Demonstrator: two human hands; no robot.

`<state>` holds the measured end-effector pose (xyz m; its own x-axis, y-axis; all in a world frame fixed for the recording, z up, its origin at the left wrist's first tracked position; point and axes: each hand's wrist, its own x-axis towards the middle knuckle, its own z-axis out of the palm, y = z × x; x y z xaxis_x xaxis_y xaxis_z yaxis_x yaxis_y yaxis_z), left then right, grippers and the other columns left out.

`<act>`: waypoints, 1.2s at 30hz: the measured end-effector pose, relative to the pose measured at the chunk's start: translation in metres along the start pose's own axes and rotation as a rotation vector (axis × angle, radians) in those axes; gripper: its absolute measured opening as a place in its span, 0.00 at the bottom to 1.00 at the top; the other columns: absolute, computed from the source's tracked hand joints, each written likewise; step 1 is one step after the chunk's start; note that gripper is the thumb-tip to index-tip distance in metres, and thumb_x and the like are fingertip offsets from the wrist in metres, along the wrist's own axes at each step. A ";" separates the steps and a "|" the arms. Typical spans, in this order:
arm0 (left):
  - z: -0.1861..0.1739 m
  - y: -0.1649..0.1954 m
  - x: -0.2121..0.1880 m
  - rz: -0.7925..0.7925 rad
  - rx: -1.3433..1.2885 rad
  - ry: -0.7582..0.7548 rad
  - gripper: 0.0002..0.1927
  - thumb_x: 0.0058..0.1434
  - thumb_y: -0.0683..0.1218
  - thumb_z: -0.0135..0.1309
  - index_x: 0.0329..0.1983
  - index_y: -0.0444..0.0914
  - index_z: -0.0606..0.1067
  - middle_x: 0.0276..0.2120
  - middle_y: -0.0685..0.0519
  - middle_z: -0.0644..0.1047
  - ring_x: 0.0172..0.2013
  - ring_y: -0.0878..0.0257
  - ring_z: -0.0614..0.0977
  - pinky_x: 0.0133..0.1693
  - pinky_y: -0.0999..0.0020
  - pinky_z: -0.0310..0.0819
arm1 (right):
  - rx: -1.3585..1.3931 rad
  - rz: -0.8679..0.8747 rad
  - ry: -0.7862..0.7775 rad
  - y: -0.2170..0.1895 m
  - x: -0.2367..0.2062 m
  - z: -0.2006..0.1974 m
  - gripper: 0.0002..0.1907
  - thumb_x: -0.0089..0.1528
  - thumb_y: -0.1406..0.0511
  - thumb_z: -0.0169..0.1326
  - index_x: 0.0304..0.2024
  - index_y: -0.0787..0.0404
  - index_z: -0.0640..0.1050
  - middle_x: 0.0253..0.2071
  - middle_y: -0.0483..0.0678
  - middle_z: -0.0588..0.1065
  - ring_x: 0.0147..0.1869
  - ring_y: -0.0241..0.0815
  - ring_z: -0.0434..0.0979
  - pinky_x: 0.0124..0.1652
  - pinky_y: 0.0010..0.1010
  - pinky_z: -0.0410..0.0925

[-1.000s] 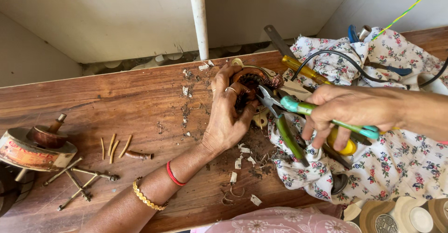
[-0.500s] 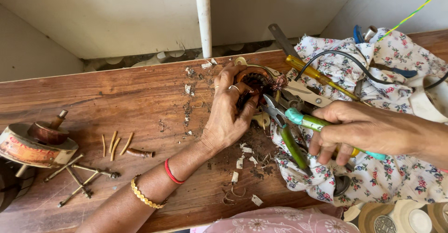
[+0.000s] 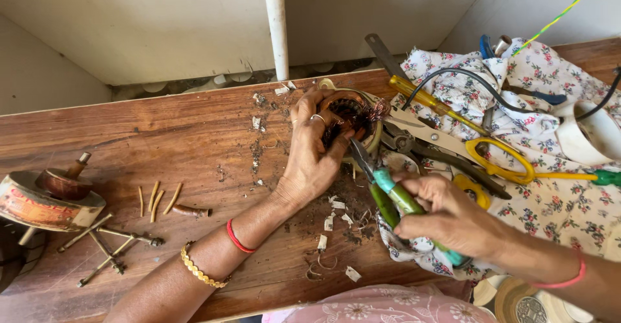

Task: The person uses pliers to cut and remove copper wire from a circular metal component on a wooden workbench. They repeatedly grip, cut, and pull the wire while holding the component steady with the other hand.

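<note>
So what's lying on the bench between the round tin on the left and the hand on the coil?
Head view: small wooden sticks and a brown peg on the bench.

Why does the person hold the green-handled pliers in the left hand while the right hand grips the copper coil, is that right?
Not quite: the hands are swapped. In the head view the right hand holds the green-handled pliers, and the left hand grips the copper coil.

A worn wooden workbench [image 3: 162,135] stands against pale walls [image 3: 162,25].
</note>
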<state>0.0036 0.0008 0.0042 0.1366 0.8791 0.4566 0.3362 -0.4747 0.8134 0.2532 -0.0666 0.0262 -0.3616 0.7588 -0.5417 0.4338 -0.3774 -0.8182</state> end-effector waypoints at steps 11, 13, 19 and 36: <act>0.004 -0.005 -0.004 0.070 0.066 0.012 0.14 0.57 0.35 0.59 0.47 0.30 0.77 0.64 0.38 0.65 0.68 0.42 0.61 0.70 0.49 0.55 | 0.357 -0.082 -0.150 -0.023 -0.005 -0.024 0.15 0.54 0.69 0.57 0.43 0.71 0.79 0.42 0.57 0.81 0.47 0.46 0.84 0.44 0.36 0.76; 0.005 -0.005 -0.003 0.071 0.062 0.021 0.15 0.57 0.35 0.59 0.48 0.30 0.75 0.64 0.38 0.64 0.67 0.42 0.62 0.69 0.50 0.56 | 0.384 0.005 -0.149 -0.021 -0.002 -0.027 0.12 0.53 0.71 0.57 0.40 0.70 0.77 0.42 0.60 0.81 0.45 0.48 0.84 0.42 0.37 0.76; 0.005 -0.008 -0.003 0.090 0.078 -0.003 0.15 0.56 0.35 0.61 0.47 0.30 0.74 0.64 0.37 0.61 0.66 0.41 0.61 0.67 0.50 0.58 | 0.483 -0.099 -0.262 0.000 -0.004 -0.042 0.10 0.52 0.77 0.55 0.37 0.69 0.73 0.53 0.62 0.77 0.53 0.51 0.82 0.45 0.41 0.77; -0.003 0.003 -0.002 0.088 -0.013 -0.005 0.13 0.55 0.34 0.58 0.44 0.30 0.74 0.66 0.38 0.62 0.70 0.43 0.61 0.70 0.51 0.57 | 0.010 0.160 -0.198 -0.059 -0.006 -0.055 0.23 0.52 0.64 0.59 0.50 0.66 0.81 0.39 0.52 0.83 0.32 0.35 0.77 0.33 0.28 0.73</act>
<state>0.0017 -0.0028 0.0070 0.1698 0.8342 0.5247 0.3108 -0.5506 0.7748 0.2751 -0.0203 0.0880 -0.4440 0.5708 -0.6907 0.4906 -0.4903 -0.7204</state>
